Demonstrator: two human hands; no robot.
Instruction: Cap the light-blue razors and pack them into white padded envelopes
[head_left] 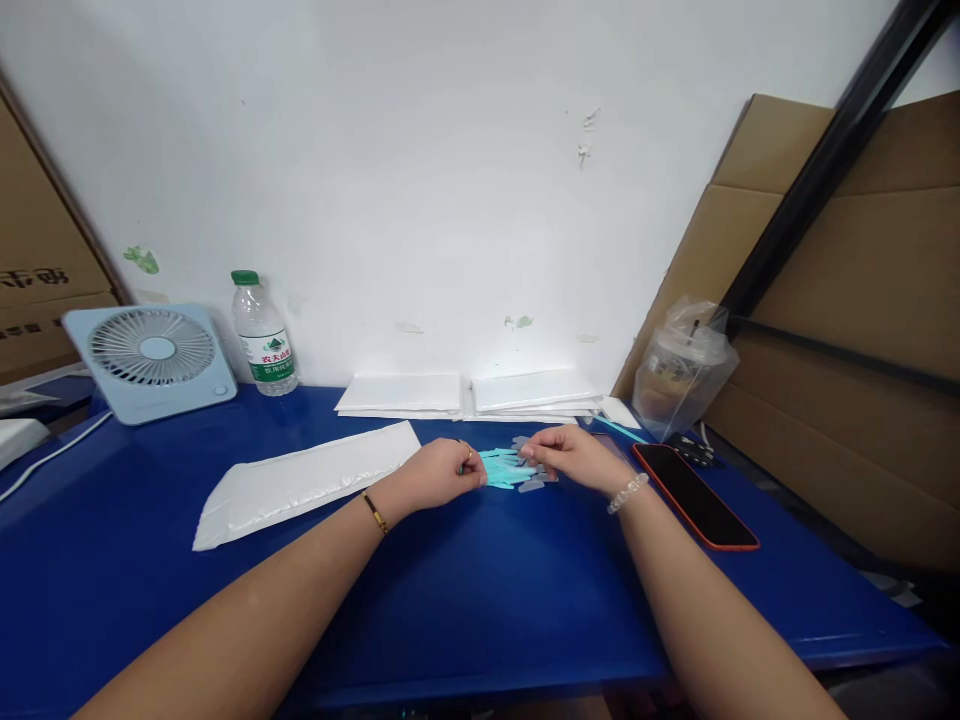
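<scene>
Right now I have my left hand (442, 476) and right hand (574, 458) both pinching the teal and grey pieces (505, 467), which lie on the blue table (480, 600), between a white mailer (300, 483) and a phone (694, 493).

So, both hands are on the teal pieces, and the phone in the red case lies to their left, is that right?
Not quite: the head view shows the phone in the red case to their right, beside the right hand. The teal pieces part is correct.
</scene>
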